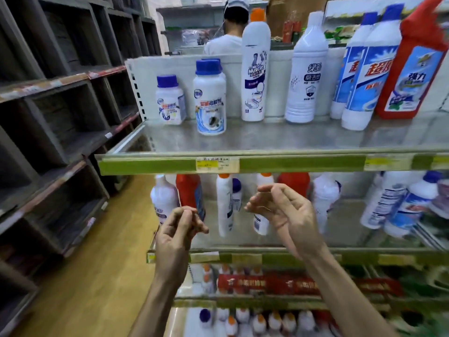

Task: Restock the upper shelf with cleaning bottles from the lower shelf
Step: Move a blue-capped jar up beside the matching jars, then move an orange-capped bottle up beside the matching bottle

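Above, eight bottles (255, 69); below, two hands (178, 229) (286, 210).

Dark cubbies (60, 105), person in white (222, 45)

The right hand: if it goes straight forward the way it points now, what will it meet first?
Probably the orange-capped white bottle on the lower shelf, partly hidden behind the right hand; depth is unclear.

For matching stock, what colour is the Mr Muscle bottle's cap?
The cap is orange; head view shows it.
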A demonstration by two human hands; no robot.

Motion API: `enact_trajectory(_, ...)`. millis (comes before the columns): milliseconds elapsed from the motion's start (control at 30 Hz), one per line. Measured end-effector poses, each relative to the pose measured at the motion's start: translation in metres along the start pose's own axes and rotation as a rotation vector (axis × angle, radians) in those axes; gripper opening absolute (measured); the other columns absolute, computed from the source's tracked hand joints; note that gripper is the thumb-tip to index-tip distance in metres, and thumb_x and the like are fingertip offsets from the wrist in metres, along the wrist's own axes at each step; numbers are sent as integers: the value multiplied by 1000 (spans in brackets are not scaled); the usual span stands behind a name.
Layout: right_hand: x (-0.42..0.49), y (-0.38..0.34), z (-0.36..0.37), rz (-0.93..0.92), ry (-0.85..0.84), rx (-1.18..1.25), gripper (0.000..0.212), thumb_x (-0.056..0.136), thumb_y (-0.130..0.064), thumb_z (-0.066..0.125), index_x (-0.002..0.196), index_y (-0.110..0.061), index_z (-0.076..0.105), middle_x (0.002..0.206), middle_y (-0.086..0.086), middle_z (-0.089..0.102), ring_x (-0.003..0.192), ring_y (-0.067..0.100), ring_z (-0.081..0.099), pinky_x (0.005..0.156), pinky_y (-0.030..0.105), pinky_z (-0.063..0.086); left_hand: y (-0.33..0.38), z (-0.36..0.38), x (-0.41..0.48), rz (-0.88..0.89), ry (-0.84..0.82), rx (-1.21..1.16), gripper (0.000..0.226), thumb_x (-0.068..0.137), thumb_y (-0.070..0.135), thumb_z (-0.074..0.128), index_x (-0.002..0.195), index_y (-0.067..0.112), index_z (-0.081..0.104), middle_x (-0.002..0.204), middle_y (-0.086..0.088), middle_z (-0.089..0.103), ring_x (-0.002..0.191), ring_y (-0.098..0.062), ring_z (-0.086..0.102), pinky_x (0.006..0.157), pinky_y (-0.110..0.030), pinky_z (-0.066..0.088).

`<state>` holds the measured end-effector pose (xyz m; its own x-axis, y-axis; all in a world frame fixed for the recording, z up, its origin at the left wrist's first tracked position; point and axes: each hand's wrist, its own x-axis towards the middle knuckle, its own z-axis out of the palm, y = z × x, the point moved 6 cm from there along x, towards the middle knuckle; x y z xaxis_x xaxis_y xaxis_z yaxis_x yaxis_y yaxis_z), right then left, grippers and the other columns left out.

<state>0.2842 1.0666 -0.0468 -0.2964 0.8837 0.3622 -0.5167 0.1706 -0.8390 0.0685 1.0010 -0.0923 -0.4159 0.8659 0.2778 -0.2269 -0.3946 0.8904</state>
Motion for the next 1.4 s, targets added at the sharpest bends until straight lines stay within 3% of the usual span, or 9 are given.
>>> enact_trajectory(333, -2, 42, -57, 132, 277, -60, 14, 91, -19, 63, 92, -7, 72, 84, 13, 72, 80, 26, 68, 83, 40, 60, -33, 31, 18, -126, -22, 36, 19, 103, 10, 48, 91, 5, 63, 67, -4, 61, 59, -17, 59, 64, -30, 55)
enact_trajectory(467, 34, 72, -98, 160, 439, -451, 14, 95, -19, 66, 108, -15, 65, 111, 11, 71, 98, 19, 65, 93, 36, 53, -57, 42, 43, -191, -13, 101, 19, 102, 13, 51, 89, 7, 64, 66, -4, 61, 55, -19, 57, 65, -35, 52)
enact_trajectory(567, 63, 89, -108, 283, 339, -656, 73, 82, -46, 75, 141, -12, 49, 135, 6, 62, 121, 16, 58, 108, 35, 45, -72, 47, 55, -242, -9, 149, 21, 102, 16, 53, 87, 9, 66, 66, -1, 64, 56, -18, 57, 62, -31, 53)
enact_trajectory(633, 79, 101, -116, 341, 314, -702, 102, 62, -68, 77, 146, -20, 44, 140, 4, 61, 126, 18, 59, 109, 43, 46, -77, 48, 59, -260, -7, 184, 21, 102, 19, 53, 87, 11, 67, 69, -2, 64, 58, -18, 57, 61, -30, 54)
enact_trajectory(700, 93, 110, -122, 348, 298, -736, 89, 57, -65, 79, 133, -27, 51, 131, 0, 67, 118, 19, 64, 104, 47, 50, -80, 50, 59, -271, -11, 200, 22, 102, 21, 54, 88, 12, 68, 71, -2, 64, 58, -17, 59, 61, -30, 53)
enact_trajectory(800, 101, 101, -107, 334, 284, -794, 54, 74, -36, 82, 120, -29, 54, 119, 3, 70, 106, 23, 67, 98, 44, 53, -79, 51, 56, -276, -10, 201, 22, 102, 21, 53, 89, 11, 67, 70, -1, 63, 54, -11, 61, 58, -28, 53)
enact_trajectory(967, 94, 97, -92, 311, 177, -852, 51, 78, -10, 79, 123, -13, 56, 108, 5, 66, 103, 28, 66, 83, 34, 50, -75, 45, 53, -265, -4, 204, 21, 103, 21, 52, 91, 10, 67, 66, 3, 65, 56, -12, 61, 61, -30, 54)
enact_trajectory(1167, 45, 93, -63, 204, -128, -900, 36, 84, -16, 78, 109, -32, 57, 94, -15, 67, 86, -5, 63, 78, 18, 47, -79, 37, 52, -274, -4, 230, 22, 102, 24, 53, 91, 14, 69, 72, 1, 67, 65, -18, 62, 66, -33, 54)
enact_trajectory(1400, 31, 32, -24, 21, -154, -746, 43, 80, -22, 83, 116, -21, 61, 102, -5, 70, 93, 8, 67, 87, 35, 58, -67, 45, 50, -207, -72, 276, 24, 103, 26, 51, 95, 12, 69, 83, -7, 68, 76, -23, 61, 75, -41, 51)
